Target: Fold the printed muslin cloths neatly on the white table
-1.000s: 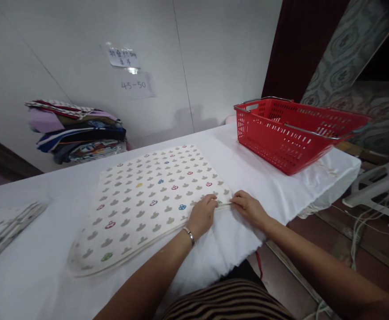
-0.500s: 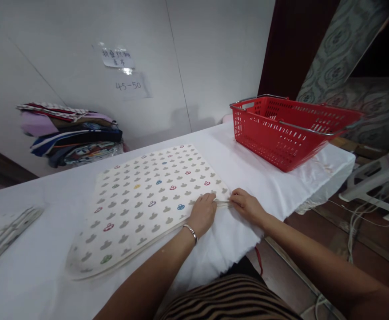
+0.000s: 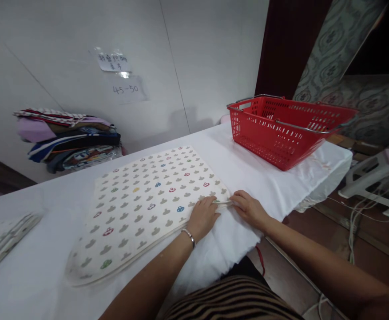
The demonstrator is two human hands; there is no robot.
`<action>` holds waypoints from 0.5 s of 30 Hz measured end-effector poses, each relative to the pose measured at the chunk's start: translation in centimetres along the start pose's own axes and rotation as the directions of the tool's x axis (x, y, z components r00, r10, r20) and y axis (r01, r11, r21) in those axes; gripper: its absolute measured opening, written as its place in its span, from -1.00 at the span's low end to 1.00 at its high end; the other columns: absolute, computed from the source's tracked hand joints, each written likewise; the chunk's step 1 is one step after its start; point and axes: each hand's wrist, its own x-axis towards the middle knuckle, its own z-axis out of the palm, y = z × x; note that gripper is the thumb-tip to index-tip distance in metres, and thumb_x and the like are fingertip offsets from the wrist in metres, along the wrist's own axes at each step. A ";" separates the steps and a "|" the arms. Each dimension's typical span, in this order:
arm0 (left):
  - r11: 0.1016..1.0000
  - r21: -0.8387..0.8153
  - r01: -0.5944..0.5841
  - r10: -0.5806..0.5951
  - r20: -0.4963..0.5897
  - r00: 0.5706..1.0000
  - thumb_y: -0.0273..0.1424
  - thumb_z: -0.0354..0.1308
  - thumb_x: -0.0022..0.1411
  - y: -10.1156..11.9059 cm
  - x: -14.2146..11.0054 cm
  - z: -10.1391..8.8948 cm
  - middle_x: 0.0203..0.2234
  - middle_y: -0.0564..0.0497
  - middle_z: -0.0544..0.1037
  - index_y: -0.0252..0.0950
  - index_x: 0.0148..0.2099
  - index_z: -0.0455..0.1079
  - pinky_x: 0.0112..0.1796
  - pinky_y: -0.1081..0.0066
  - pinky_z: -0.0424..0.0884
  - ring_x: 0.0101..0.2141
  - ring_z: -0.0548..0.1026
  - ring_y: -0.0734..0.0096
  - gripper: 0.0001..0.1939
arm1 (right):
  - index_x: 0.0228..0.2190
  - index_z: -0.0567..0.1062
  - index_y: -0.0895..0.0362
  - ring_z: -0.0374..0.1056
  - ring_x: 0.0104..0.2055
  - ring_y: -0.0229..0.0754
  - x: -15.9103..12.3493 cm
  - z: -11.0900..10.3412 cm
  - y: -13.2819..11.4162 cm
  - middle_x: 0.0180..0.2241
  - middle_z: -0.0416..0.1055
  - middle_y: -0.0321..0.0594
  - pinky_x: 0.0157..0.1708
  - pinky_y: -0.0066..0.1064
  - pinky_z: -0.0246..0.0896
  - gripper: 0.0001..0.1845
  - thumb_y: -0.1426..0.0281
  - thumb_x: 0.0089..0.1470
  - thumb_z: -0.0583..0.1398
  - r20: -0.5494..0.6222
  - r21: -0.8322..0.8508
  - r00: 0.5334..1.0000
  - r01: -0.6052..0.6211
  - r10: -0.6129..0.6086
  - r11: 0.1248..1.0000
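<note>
A cream cloth [image 3: 148,206] printed with small grey and coloured mushrooms lies folded in flat layers on the white-covered table [image 3: 211,146]. My left hand [image 3: 204,218], with a bracelet at the wrist, has its fingers closed on the cloth's near edge close to the right corner. At that corner my right hand [image 3: 248,208] pinches the layers between thumb and fingers. A short stretch of the edge shows between both hands, slightly lifted. The fingertips are partly hidden by the cloth and the hands.
A red plastic basket [image 3: 281,142] with metal handles stands at the table's right end. Folded patterned cloth [image 3: 4,242] lies at the left edge. Against the wall is a stack of folded fabrics [image 3: 71,138]. A white stool [image 3: 374,180] and cables [image 3: 352,231] are on the floor at right.
The camera view has shifted slightly. Both hands stay at the same corner of the cloth, with hardly any visible movement of their grip.
</note>
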 end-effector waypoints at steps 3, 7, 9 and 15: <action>1.000 0.012 0.022 -0.022 0.003 1.000 -0.40 0.00 0.21 0.1 0.1 0.0 -0.01 -0.04 0.34 -0.29 -0.16 0.35 -0.06 0.27 0.22 -0.01 0.26 0.29 -0.83 | -0.21 0.40 0.07 0.20 -0.13 -0.14 -0.2 -0.2 -0.2 -0.16 0.26 -0.13 -0.23 -0.36 0.18 -0.74 0.49 0.07 0.01 0.000 -0.034 0.999 0.042 -0.042 0.999; 1.000 0.017 0.023 -0.023 -0.021 1.000 -0.45 -0.09 0.26 0.0 0.5 0.4 -0.03 -0.05 0.36 -0.31 -0.18 0.37 -0.06 0.28 0.23 -0.02 0.27 0.30 -0.78 | -0.27 0.44 0.03 0.20 -0.21 -0.15 0.3 -0.4 -0.8 -0.25 0.28 -0.17 -0.32 -0.41 0.12 -0.77 0.43 0.12 0.01 0.090 -0.057 0.993 0.081 -0.076 0.995; 1.000 0.015 0.019 -0.019 -0.048 0.999 -0.47 -0.12 0.26 -0.2 0.8 0.7 -0.04 -0.06 0.37 -0.32 -0.19 0.37 -0.05 0.27 0.24 -0.02 0.28 0.30 -0.77 | -0.26 0.44 0.02 0.18 -0.24 -0.16 0.7 -0.3 -1.1 -0.29 0.28 -0.18 -0.37 -0.42 0.07 -0.79 0.39 0.14 0.02 0.116 -0.116 0.991 0.076 -0.062 0.990; 1.000 0.012 0.010 -0.009 -0.110 0.994 -0.50 -0.12 0.25 -0.5 0.9 1.5 -0.07 -0.09 0.38 -0.34 -0.22 0.35 -0.08 0.26 0.27 -0.06 0.31 0.30 -0.79 | -0.41 0.43 0.11 0.13 -0.32 -0.19 1.4 0.2 -1.2 -0.38 0.26 -0.22 -0.45 -0.42 -0.08 -0.78 0.40 0.16 0.01 0.124 -0.316 0.991 0.078 -0.040 0.946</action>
